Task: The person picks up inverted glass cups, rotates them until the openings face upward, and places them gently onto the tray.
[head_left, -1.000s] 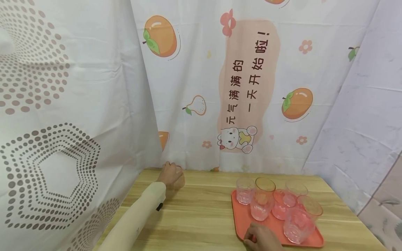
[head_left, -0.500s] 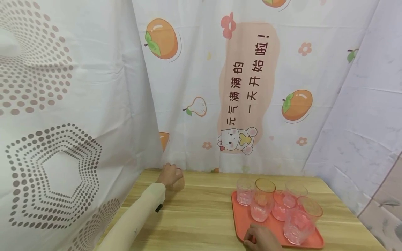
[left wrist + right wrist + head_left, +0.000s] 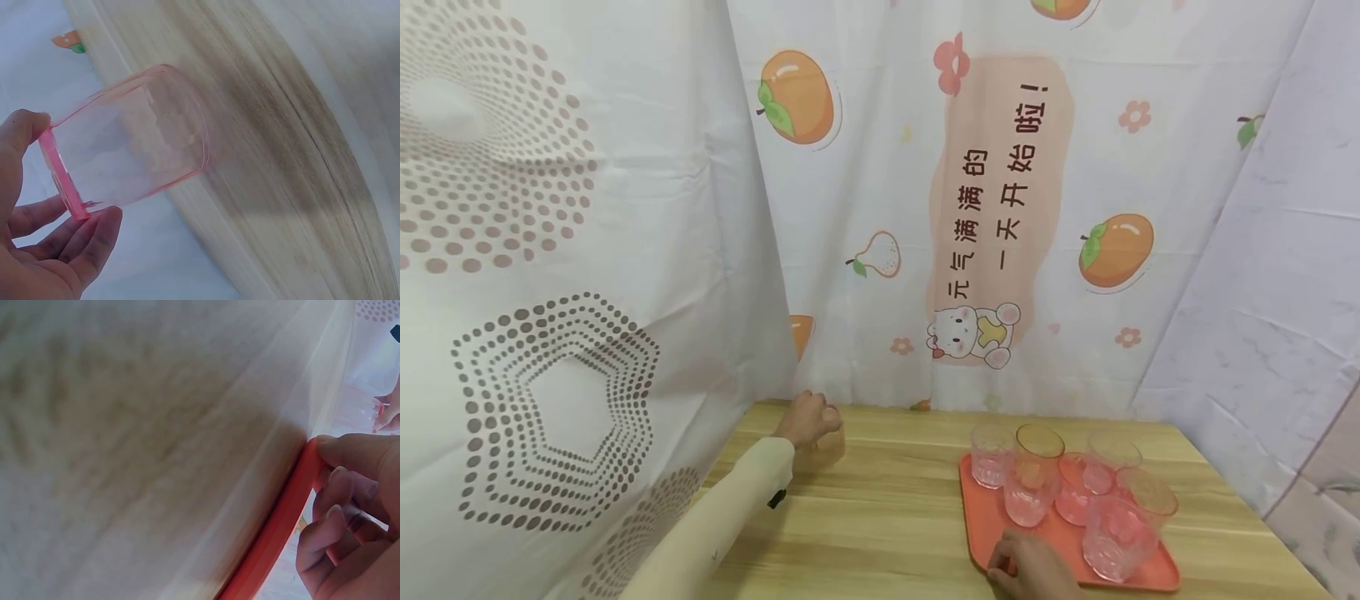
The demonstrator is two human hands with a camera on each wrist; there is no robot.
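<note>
At the table's far left corner, my left hand (image 3: 807, 419) holds a clear pinkish drinking glass (image 3: 134, 134) by its upper end. Thumb and fingertips grip its thick pink edge (image 3: 62, 172) in the left wrist view; the other end points to the tabletop. Whether that lower end touches the wood, I cannot tell. My right hand (image 3: 1030, 567) is at the near left corner of an orange-red tray (image 3: 981, 517). In the right wrist view, its thumb and index finger pinch the tray's rim (image 3: 281, 531), the other fingers curled. Several glasses stand on this tray.
An amber-rimmed glass (image 3: 1033, 479) and a clear glass (image 3: 992, 457) stand at the tray's back left. A large clear glass (image 3: 1117, 537) is at its front right. The wooden table (image 3: 865, 517) ends at a printed curtain (image 3: 880, 333) behind and another curtain (image 3: 572, 400) at left.
The head view has shifted slightly, so most of the scene appears a little further right. My left hand stays at the glass and my right hand at the tray corner.
</note>
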